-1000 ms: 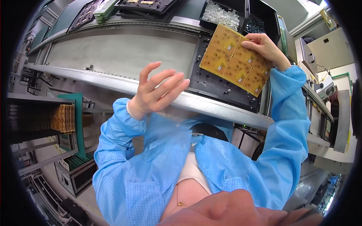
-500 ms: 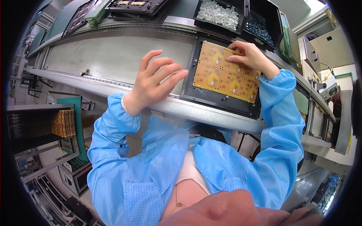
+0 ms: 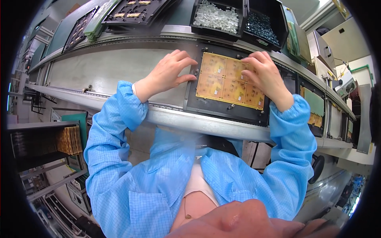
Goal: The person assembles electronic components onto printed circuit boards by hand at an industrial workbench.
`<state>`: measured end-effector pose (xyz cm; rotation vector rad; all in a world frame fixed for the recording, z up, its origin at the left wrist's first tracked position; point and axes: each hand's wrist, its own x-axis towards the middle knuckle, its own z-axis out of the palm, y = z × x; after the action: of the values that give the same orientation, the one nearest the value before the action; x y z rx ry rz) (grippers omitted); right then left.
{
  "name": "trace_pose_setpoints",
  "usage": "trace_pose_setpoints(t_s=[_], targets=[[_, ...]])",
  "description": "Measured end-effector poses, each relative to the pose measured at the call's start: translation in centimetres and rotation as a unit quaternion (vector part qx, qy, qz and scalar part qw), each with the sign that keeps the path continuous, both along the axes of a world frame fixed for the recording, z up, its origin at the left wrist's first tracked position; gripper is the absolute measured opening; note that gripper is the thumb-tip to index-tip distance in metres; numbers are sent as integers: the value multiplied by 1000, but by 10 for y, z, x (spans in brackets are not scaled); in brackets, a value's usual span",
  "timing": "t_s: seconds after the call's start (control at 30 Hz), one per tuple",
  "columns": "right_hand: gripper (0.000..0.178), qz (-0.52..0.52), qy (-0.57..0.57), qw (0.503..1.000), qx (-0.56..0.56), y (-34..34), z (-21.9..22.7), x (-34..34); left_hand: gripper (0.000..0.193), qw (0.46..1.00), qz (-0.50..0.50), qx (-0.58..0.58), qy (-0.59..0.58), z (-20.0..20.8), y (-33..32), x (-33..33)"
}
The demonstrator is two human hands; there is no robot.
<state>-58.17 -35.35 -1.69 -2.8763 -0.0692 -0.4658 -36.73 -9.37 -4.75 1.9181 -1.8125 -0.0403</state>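
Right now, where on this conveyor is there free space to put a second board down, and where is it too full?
Free: the pale conveyor bed left of the left hand, between the near rail and the far trays. Crowded: the black carrier holds the yellow circuit panel under both hands, right hand; another loaded carrier follows on the right.

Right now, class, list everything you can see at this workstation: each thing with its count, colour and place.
circuit panel: one, yellow, lying in the carrier
carrier: one, black, on the conveyor
conveyor: one, grey, across the middle
white parts bin: one, black, top centre
dark parts bin: one, black, beside it
board stack: one, tan, rack at left
left hand: open, fingertips at the carrier's left edge
right hand: flat on the panel
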Motion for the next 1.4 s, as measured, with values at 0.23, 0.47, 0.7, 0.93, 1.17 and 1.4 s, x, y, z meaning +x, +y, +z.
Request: trace_pose_setpoints(t_s=[0.23, 0.47, 0.7, 0.93, 1.17, 1.4], targets=[[35, -65, 100, 974, 193, -2, 15, -104, 19, 972, -121, -56, -193, 13, -15, 7], [29, -30, 44, 982, 181, 11, -7, -117, 17, 961, -150, -110, -206, 8, -19, 10], [24, -18, -14, 995, 101, 25, -20, -123, 30, 962, -54, -121, -238, 17, -16, -29], [19, -39, -71, 994, 68, 40, -28, -123, 36, 979, -198, 10, -44, 16, -44, -89], [12, -143, -129, 972, 135, 58, -35, -122, 29, 957, -270, 96, -52, 12, -60, -91], [9, -199, -138, 963, 121, 68, -37, -116, 13, 896, -359, 29, -261, 26, -70, -91]])
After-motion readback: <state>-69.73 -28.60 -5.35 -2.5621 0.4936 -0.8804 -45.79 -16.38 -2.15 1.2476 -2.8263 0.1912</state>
